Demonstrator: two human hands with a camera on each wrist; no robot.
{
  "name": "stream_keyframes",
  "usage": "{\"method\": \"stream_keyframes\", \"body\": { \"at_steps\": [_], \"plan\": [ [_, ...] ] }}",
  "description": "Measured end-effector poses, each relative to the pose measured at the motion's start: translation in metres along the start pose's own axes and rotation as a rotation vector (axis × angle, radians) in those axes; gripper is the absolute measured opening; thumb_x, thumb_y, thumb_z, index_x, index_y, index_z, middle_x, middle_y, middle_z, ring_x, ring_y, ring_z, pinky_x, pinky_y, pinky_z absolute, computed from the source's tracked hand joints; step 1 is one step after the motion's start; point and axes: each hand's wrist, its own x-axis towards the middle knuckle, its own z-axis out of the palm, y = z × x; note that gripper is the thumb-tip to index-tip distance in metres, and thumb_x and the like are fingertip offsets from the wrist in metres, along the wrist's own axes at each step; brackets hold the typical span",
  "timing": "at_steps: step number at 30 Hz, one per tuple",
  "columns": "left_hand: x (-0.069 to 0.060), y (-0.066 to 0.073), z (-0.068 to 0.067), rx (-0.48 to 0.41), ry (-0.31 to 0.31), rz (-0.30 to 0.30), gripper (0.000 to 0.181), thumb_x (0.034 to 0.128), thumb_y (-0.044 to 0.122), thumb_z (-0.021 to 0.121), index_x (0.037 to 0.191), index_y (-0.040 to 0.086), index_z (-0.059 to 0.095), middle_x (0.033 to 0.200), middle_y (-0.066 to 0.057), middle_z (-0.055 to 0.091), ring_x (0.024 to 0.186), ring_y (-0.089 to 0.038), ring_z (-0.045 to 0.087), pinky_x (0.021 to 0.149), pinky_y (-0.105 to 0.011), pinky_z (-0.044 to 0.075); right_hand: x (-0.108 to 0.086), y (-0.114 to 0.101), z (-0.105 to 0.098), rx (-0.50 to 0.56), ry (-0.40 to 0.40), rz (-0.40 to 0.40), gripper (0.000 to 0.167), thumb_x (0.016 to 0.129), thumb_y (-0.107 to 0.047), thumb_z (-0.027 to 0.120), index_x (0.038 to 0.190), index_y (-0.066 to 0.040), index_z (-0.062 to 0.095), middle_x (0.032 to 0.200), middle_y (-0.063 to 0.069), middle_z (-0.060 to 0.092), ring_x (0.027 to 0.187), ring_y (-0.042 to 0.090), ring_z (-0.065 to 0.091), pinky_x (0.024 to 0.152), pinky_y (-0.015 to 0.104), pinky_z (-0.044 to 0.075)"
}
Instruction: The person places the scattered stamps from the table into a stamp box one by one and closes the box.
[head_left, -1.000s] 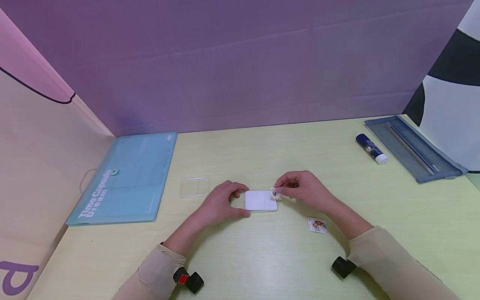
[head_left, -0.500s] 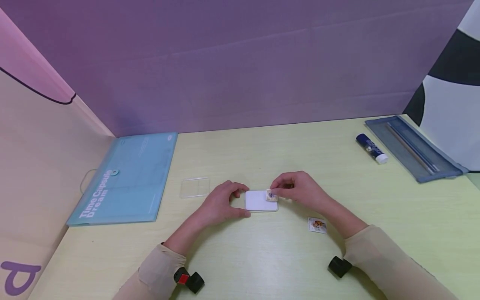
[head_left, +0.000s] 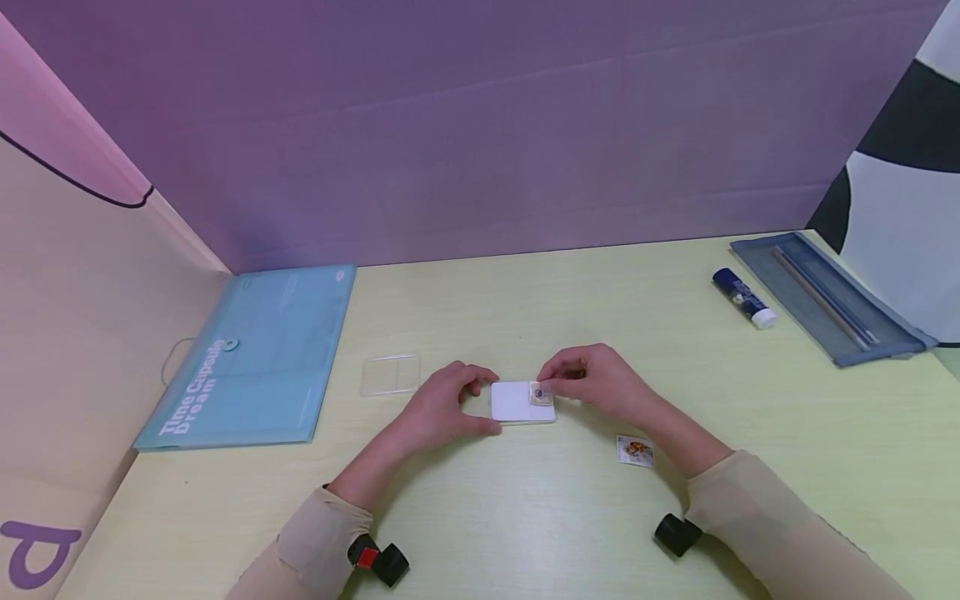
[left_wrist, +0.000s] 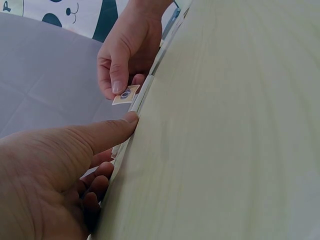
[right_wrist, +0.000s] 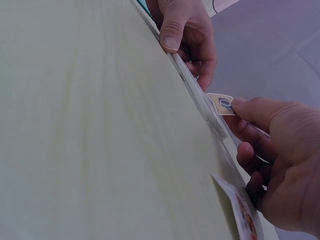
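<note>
Small printed slip [head_left: 541, 394] over right end of white card [head_left: 512, 403], pinched in our right hand [head_left: 600, 381]; our left hand [head_left: 444, 408] grips card's left end, thumb and fingers; second slip [head_left: 635, 451] on desk [head_left: 517, 517], nearer us than card, to its right

A bare left hand [head_left: 446, 408] blocks the left end of a flat white rectangular pad [head_left: 510, 407]; a bare right hand [head_left: 600, 383], pinching a square beige stamp [head_left: 541, 395], blocks the right. The pale wood-grained tabletop [head_left: 502, 508] leaves near-side passage between two beige sleeves [head_left: 326, 537], past a white-bordered picture card [head_left: 634, 451]. Beyond, a lane reaches the purple wall [head_left: 480, 133], between a clear rectangular plastic piece [head_left: 391, 377] and a dark-blue glue stick [head_left: 742, 297].
</note>
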Motion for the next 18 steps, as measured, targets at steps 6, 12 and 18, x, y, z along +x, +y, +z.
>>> {"method": "stream_keyframes", "body": {
  "at_steps": [6, 12, 18],
  "plan": [
    [0.0002, -0.0001, -0.0001, 0.0, -0.003, -0.001, 0.057, 0.0766, 0.026, 0.091, 0.126, 0.012, 0.066, 0.098, 0.002, 0.054, 0.087, -0.017, 0.048, 0.074, -0.03, 0.041, 0.0025, 0.0011, 0.0041, -0.017, -0.006, -0.002, 0.006, 0.091, -0.014, 0.077, 0.097, -0.013, 0.077, 0.091, -0.001, 0.072, 0.084, 0.02, 0.062, 0.075, 0.033, 0.05],
    [0.0003, -0.0012, 0.0002, 0.002, -0.002, -0.001, 0.056, 0.0765, 0.026, 0.091, 0.125, 0.013, 0.066, 0.097, 0.002, 0.054, 0.087, -0.017, 0.048, 0.074, -0.03, 0.041, 0.0023, 0.0, 0.0053, -0.039, -0.004, 0.016, 0.006, 0.091, -0.013, 0.077, 0.096, -0.014, 0.077, 0.09, -0.001, 0.071, 0.084, 0.021, 0.06, 0.076, 0.034, 0.049],
    [0.0003, -0.0008, 0.0001, 0.004, -0.004, -0.002, 0.057, 0.0767, 0.026, 0.091, 0.126, 0.013, 0.066, 0.097, 0.002, 0.054, 0.087, -0.017, 0.048, 0.074, -0.03, 0.041, 0.002, 0.0008, 0.0053, -0.057, 0.0, 0.011, 0.006, 0.091, -0.011, 0.076, 0.095, -0.015, 0.076, 0.089, -0.001, 0.069, 0.084, 0.021, 0.058, 0.077, 0.035, 0.048]
  ]
}}
